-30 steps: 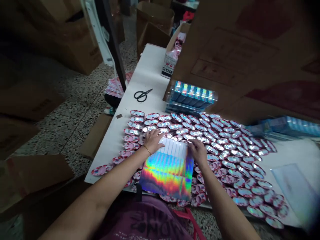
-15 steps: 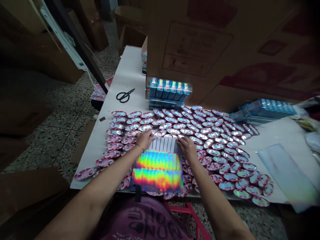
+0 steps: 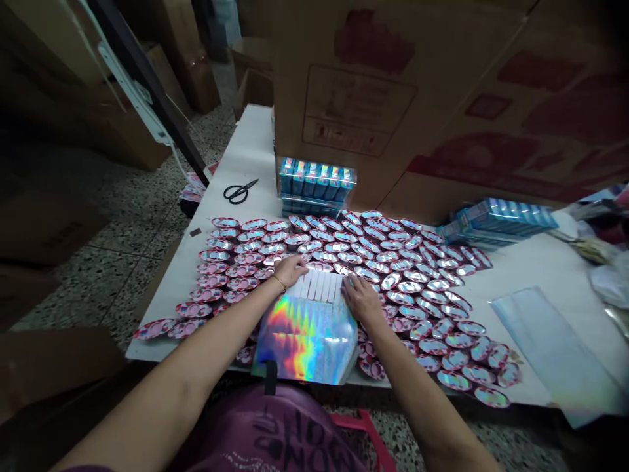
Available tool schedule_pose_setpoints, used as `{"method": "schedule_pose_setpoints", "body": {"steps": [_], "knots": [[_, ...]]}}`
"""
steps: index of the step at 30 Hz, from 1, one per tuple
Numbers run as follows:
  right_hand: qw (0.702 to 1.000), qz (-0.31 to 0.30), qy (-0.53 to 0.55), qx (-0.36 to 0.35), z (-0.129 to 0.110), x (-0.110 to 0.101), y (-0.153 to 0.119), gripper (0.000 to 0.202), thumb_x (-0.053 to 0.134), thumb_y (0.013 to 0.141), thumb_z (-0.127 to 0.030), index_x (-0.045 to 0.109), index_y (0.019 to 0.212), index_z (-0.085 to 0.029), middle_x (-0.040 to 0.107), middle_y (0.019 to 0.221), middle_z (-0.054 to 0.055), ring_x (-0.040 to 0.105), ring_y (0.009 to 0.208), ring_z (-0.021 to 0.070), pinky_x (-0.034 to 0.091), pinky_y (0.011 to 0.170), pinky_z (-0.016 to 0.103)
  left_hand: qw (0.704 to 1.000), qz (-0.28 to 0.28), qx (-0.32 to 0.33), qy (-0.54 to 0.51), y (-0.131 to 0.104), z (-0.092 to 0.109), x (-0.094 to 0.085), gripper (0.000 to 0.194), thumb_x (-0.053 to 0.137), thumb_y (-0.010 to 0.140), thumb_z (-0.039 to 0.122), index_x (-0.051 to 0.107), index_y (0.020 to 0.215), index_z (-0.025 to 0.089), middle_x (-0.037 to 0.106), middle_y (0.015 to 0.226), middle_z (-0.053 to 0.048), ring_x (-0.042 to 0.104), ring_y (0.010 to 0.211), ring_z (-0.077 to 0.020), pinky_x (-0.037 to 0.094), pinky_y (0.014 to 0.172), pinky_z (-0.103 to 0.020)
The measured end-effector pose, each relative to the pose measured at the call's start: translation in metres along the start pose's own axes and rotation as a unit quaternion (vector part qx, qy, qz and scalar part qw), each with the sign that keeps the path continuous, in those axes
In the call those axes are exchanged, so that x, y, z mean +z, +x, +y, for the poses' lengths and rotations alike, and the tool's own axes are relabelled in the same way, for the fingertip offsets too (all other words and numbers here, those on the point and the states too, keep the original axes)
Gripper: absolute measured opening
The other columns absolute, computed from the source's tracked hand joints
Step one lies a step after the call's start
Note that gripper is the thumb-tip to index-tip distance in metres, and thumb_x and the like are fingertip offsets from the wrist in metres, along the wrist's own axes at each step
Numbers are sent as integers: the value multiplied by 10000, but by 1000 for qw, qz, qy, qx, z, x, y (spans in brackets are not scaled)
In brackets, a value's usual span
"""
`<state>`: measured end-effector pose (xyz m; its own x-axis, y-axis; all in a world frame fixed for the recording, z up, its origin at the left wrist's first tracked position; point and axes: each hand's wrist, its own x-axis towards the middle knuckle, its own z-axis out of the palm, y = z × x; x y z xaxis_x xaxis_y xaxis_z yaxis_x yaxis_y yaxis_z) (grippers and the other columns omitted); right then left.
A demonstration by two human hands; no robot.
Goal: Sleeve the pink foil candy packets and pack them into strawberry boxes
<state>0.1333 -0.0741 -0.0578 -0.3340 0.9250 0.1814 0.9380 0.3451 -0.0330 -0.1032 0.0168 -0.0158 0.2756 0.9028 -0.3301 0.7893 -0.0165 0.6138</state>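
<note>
A shiny holographic sheet (image 3: 307, 344) with rainbow glare lies in front of me, over rows of small oval packs. Its far part shows a row of white strips (image 3: 322, 286) with dark gaps between them. My left hand (image 3: 289, 271) is closed at the sheet's far left corner, thumb and fingers pinched together. At the far right edge my right hand (image 3: 362, 299) has its fingers curled on the sheet. Pink and silver oval packs (image 3: 339, 248) surround the sheet on the table. The fingertips are small and partly hidden.
Black scissors (image 3: 240, 191) lie at the back left of the white table (image 3: 250, 147). Blue boxes in clear wrap (image 3: 317, 183) stand against a large carton (image 3: 358, 98). Another blue stack (image 3: 501, 219) and a loose holographic sheet (image 3: 550, 347) are to the right.
The view has shifted a little. The sheet's glare has changed and its near right corner is now bent. My right hand has come slightly nearer; both hands stay at the sheet's far end.
</note>
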Motion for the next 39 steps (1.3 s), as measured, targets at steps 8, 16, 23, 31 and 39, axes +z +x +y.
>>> {"method": "schedule_pose_setpoints", "body": {"steps": [8, 16, 23, 31, 39], "knots": [[960, 55, 246, 121, -19, -54, -1, 208, 461, 833, -285, 616, 741, -182, 611, 837, 63, 526, 794, 167, 403, 746, 296, 991, 95, -7, 97, 6, -5, 11, 109, 551, 753, 287, 617, 763, 200, 657, 860, -21, 528, 935, -210, 248, 900, -402], [738, 52, 601, 301, -48, -138, 3, 195, 654, 676, -365, 619, 673, -172, 593, 661, -9, 500, 619, 112, 380, 601, 245, 982, 55, 103, -147, -38, 3, 11, 254, 467, 814, 309, 637, 956, 186, 584, 1118, -68, 459, 1089, -216, 296, 950, -371], [560, 53, 721, 405, -128, -106, 32, 216, 733, 561, -327, 639, 656, -157, 555, 549, -23, 454, 514, 80, 330, 489, 214, 839, -49, -30, -542, -119, -24, -2, 404, 722, 572, 389, 628, 867, 130, 635, 815, -25, 543, 733, -108, 402, 721, -233], [458, 37, 751, 473, -242, -42, 73, 251, 753, 483, -306, 622, 642, -164, 582, 567, -34, 477, 512, 77, 316, 454, 192, 821, 5, -133, -556, -144, -123, -53, 321, 684, 574, 403, 562, 699, 133, 531, 579, 32, 457, 509, -58, 338, 524, -189], [653, 59, 620, 432, -306, 25, 146, 284, 595, 622, -436, 654, 705, -171, 623, 650, -7, 536, 640, 143, 409, 624, 254, 950, 114, -153, -246, -107, -210, -105, 199, 531, 689, 320, 607, 711, 137, 566, 572, 27, 504, 558, -102, 366, 540, -203]]}}
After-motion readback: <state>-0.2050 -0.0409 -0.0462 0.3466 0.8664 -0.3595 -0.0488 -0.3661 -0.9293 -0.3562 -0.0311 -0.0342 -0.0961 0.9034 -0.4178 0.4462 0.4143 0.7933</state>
